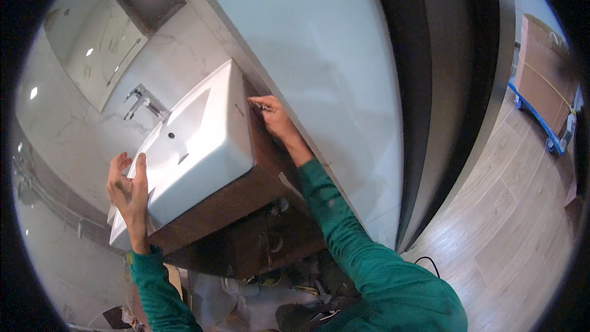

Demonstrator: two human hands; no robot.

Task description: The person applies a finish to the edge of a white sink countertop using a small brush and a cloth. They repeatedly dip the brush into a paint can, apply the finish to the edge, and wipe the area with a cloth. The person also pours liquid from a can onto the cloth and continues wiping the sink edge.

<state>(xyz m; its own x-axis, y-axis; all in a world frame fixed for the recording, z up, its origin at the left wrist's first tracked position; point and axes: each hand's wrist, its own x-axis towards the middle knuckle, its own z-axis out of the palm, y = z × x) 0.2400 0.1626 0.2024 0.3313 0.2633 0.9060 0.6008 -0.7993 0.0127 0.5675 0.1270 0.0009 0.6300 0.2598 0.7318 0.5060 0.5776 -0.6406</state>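
A white rectangular washbasin (226, 141) sits on a dark brown vanity cabinet (209, 209). My left hand (130, 190) is raised over the basin's left front part, its fingers apart and nothing in them. At the basin's right side, in the narrow gap beside the wall edge, my right hand (275, 117) has its fingers pinched together. A small dark piece may be between the fingertips, but it is too small to name. A chrome faucet (147, 103) stands at the back of the basin, above the drain hole.
A pale wall panel (307, 43) rises close along my right arm. Below the basin the cabinet is open, with pipes and tools on the floor in shadow. A mirror (92, 43) hangs at the back left. Far right, cardboard (544, 74) rests on a blue wheeled dolly (541, 120).
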